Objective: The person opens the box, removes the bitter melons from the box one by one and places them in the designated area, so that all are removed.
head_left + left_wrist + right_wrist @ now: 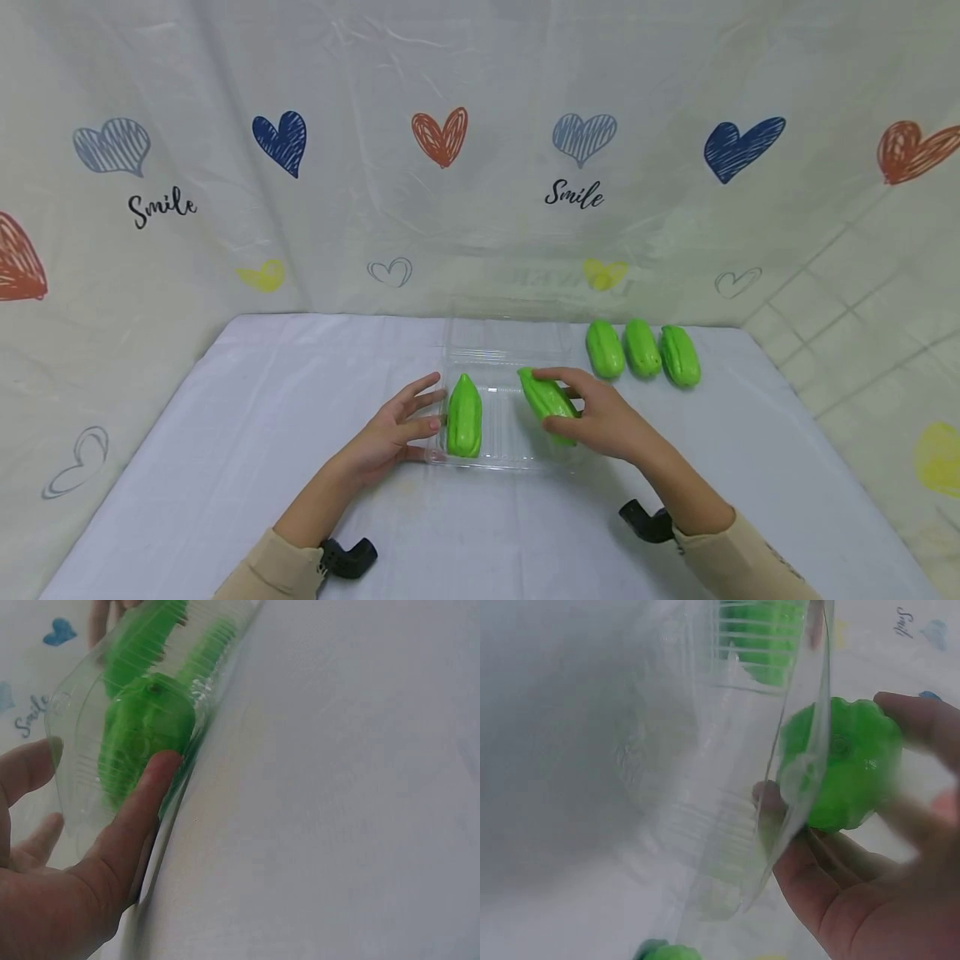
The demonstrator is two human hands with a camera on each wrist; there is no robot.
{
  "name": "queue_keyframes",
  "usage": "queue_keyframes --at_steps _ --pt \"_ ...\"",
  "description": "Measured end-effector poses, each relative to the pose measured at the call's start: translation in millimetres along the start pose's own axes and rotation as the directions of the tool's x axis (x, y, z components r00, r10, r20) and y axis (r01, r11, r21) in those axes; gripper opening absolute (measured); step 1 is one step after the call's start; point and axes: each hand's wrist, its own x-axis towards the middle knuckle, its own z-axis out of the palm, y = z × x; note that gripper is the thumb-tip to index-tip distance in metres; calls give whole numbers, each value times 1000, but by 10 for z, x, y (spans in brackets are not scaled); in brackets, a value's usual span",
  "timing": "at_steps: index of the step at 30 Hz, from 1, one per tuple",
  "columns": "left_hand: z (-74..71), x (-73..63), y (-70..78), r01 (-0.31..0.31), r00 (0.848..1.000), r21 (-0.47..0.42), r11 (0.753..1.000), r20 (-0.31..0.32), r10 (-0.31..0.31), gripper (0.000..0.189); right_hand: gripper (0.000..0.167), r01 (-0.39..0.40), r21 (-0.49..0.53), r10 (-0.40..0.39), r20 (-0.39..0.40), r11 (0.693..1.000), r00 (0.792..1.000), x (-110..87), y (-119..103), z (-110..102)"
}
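Note:
In the head view a clear plastic clamshell box (504, 433) lies unfolded on the table. One green ribbed gourd (464, 421) sits lengthwise along its left side. My left hand (386, 437) is at the box's left edge with fingers spread; the left wrist view shows its thumb (135, 810) against the clear wall beside that gourd. Over the right part of the box, my right hand (603, 417) grips a second green gourd (546, 398), tilted, between thumb and fingers. The right wrist view shows this gourd's rounded end (851, 761) by the box's rim.
Three more green gourds stand in a row at the back right: a left one (604, 350), a middle one (642, 348) and a right one (680, 357). A white cloth covers the table (300, 400). Behind it hangs a curtain (495, 217) printed with hearts.

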Motion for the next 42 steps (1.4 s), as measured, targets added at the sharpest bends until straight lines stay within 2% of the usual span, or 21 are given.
queue_keyframes --at_steps 11,20,32,42 --pt "0 3 0 -1 1000 8 1000 -4 1 73 61 -27 57 30 -46 998 999 -93 40 -195" --pt "-3 5 -12 4 1000 19 1000 -11 -3 74 63 -25 46 29 -90 999 996 -153 149 -304" --pt "-5 4 -1 1 1000 3 1000 -9 -1 74 62 -94 57 100 -118 994 988 -282 226 -447" --pt "-9 7 -1 5 1000 0 1000 -2 -5 74 65 -96 58 103 -141 994 985 -307 338 -486"
